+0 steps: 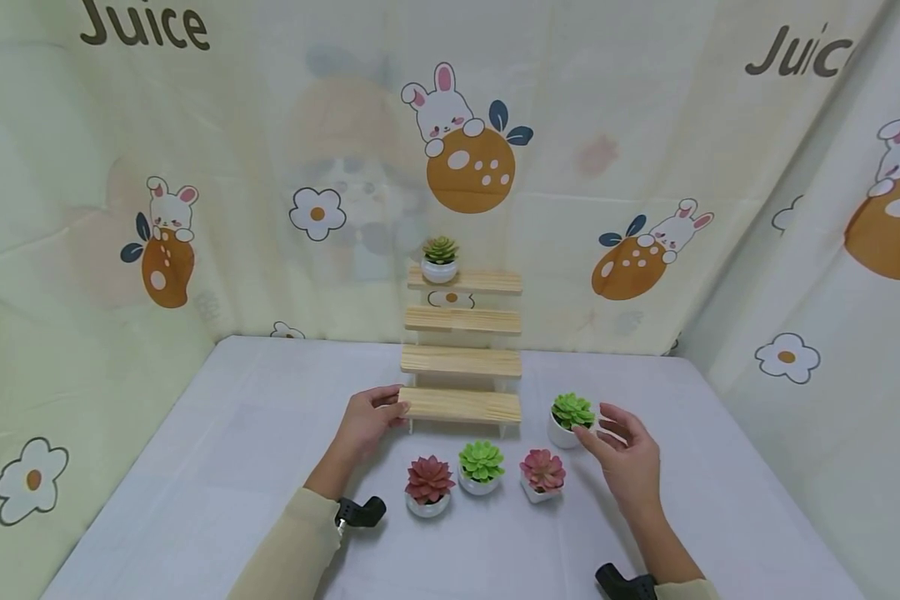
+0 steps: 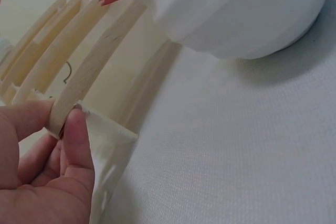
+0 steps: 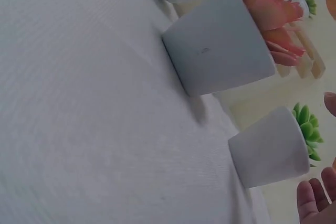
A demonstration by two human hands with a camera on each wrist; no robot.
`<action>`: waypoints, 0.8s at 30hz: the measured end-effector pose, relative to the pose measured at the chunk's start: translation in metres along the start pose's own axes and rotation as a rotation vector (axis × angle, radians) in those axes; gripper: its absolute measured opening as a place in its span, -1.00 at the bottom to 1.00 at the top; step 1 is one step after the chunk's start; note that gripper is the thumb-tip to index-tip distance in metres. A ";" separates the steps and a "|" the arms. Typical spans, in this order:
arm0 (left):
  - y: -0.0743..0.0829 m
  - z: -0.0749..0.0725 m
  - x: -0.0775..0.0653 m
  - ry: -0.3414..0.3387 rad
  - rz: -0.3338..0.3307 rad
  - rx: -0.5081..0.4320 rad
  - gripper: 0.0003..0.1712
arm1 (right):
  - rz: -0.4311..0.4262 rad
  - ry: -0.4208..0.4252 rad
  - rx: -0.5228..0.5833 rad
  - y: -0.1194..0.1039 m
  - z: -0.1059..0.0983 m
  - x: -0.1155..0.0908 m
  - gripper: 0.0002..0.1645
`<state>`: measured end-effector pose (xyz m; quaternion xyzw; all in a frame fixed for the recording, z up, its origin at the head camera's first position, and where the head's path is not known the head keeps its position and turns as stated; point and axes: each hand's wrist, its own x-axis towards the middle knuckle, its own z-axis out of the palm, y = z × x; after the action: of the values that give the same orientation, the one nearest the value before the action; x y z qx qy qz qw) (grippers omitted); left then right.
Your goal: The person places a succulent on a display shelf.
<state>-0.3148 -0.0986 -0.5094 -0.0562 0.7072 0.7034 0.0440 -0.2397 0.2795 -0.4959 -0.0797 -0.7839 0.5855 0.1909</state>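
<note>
- Beige sleeve (image 1: 288,546) lies furthest left; ahead of it the left grip (image 1: 365,423) is narrow, pinching the left end of the lowest step (image 1: 461,406), probably to steady the wooden stand (image 1: 461,360).
- Dark red succulent (image 1: 429,479) sits upright on the white surface (image 1: 195,500), in front of the stand.
- Small rosette (image 1: 440,250) occupies the left end of the top step (image 1: 491,282), its pot resting on flat board.
- Bright green succulent (image 1: 482,460) and pink succulent (image 1: 543,471) stand near each other, seemingly for easy reach.
- Lime succulent (image 1: 572,410) rests on the surface, right of the stand.
- Right grip (image 1: 630,462) is wide, thumb and fingers spread about this plant, perhaps to suit its rounded pot (image 3: 270,148); whether they touch, I cannot tell.
</note>
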 end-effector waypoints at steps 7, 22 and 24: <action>-0.001 -0.001 0.001 -0.007 0.001 0.010 -0.53 | 0.096 -0.089 -0.071 0.005 0.005 0.006 -0.02; 0.000 -0.001 -0.001 -0.004 -0.013 0.011 -0.52 | 0.221 -0.227 -0.064 0.017 0.011 0.024 0.21; 0.001 -0.001 -0.001 -0.005 -0.015 0.014 -0.52 | 0.222 -0.237 -0.080 0.016 0.011 0.024 0.22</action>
<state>-0.3141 -0.0991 -0.5086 -0.0593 0.7114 0.6984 0.0515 -0.2678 0.2828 -0.5088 -0.1040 -0.8099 0.5766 0.0279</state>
